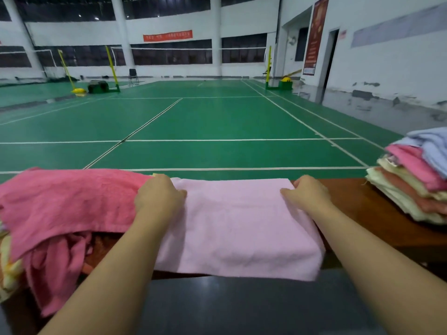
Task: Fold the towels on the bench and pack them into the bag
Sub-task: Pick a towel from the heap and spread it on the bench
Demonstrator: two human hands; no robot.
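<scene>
— Where's the pale pink towel (238,228)?
— Centre of the bench (362,209), both hands at its far corners: left hand (158,197) and right hand (308,193), fingers curled onto the cloth.
— What's around it?
— Loose darker pink towel (67,201) at nine o'clock; folded stack (416,180) at three o'clock.

Pale pink towel (239,228): soft terry cloth, matt, fine nap, lightly creased.
Deep pink towel (65,201): coarser terry cloth, matt, rumpled.
Stacked towels (411,187): cloth, matt, pink, cream, rust and pale blue layers.
Table (362,209): reddish-brown wood, smooth, slight sheen.
Court floor (205,122): green, smooth, low gloss, with painted white lines.
Near floor (242,308): dark, glossy, reflective.
</scene>
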